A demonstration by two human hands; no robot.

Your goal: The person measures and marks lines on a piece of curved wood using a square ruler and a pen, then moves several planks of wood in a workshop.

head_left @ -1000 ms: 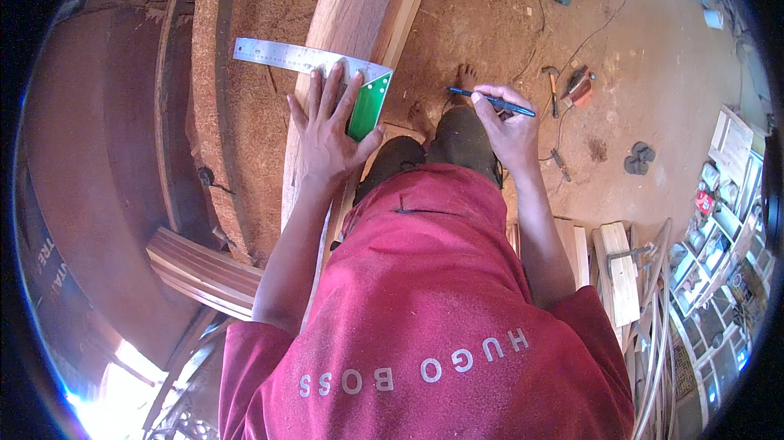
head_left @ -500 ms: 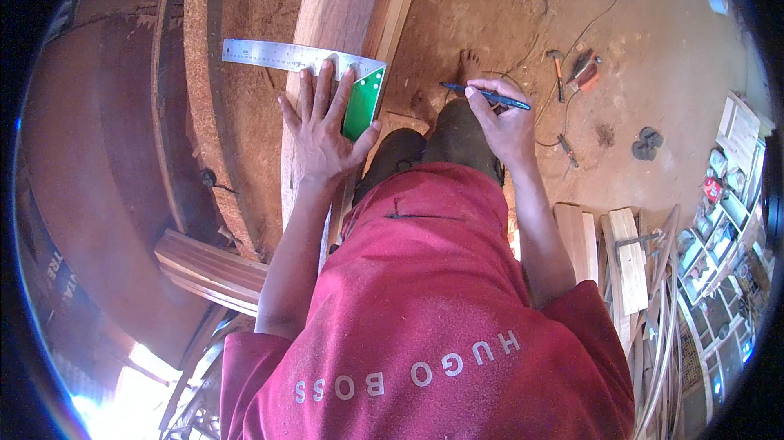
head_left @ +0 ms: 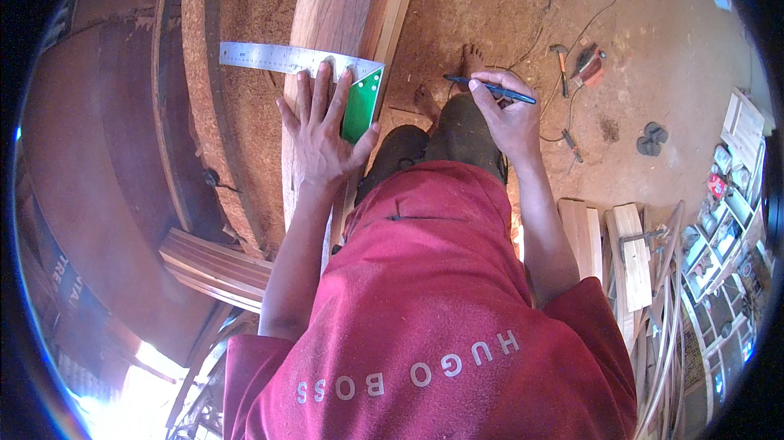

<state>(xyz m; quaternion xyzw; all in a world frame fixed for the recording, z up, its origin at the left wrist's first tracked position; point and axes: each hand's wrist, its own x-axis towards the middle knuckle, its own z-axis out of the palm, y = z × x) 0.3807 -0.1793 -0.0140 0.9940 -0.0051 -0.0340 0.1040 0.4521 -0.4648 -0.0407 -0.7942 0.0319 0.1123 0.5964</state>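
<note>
A try square (head_left: 360,109) with a silver ruler blade and a green handle lies across a wooden beam (head_left: 336,3). The left end of its blade juts out past the beam. My left hand (head_left: 322,134) rests flat on the square and the wood, fingers spread over the blade's lower edge and thumb beside the green handle. To the right, my right hand (head_left: 514,122) pinches a dark blue pen (head_left: 516,95), its tip pointing left toward the beam but apart from it. The palm side of my left hand is hidden.
On the dirt floor lie a hammer (head_left: 560,68), an orange power tool (head_left: 588,66) with a cord and a pair of sandals (head_left: 652,139). Stacked planks (head_left: 216,264) sit at the left, more boards (head_left: 630,256) at the right. A compartmented rack (head_left: 719,277) stands at the far right.
My right hand and the pen have shifted very slightly right. My left hand stays on the square; the whole view has moved a little.
</note>
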